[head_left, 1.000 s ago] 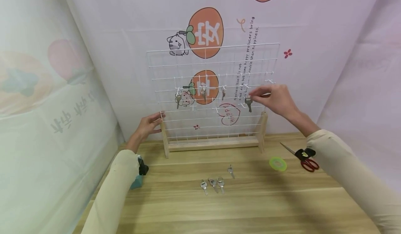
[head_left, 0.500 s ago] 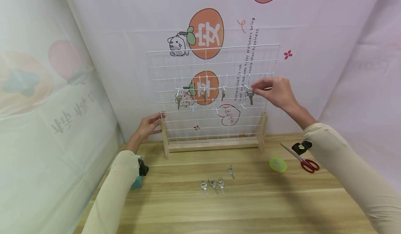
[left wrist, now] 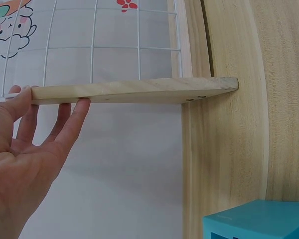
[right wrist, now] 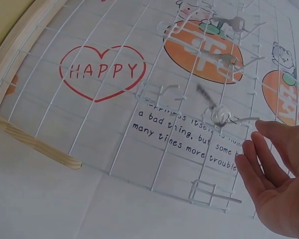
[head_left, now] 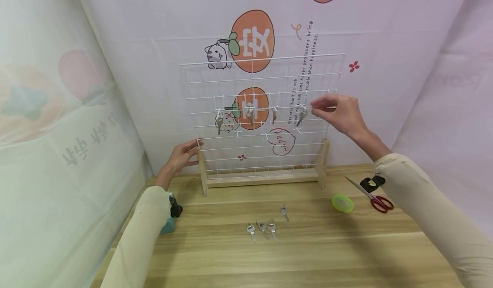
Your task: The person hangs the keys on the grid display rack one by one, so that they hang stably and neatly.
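Note:
A white wire grid rack (head_left: 262,179) with a wooden base stands at the back of the table. My left hand (head_left: 181,156) grips its left wooden upright (left wrist: 134,91), thumb on one side and fingers on the other. At the grid's right, a silver key (head_left: 302,114) hangs tilted from a white hook (right wrist: 246,120). My right hand (head_left: 339,113) is just right of that key, fingertips right at the hook's tip and nothing between thumb and fingers. Other keys, such as the leftmost key (head_left: 219,123), hang from hooks farther left in the same row.
Several loose keys (head_left: 262,227) lie on the wooden table (head_left: 215,262). To the right are a yellow-green tape roll (head_left: 342,203) and red-handled scissors (head_left: 379,202), partly covered by a black item (head_left: 371,184). A teal box (left wrist: 259,219) sits by the left forearm.
My right hand has raised the key to the hook, let go of it and drawn slightly right. The key now hangs there at a slant. The left hand has stayed put.

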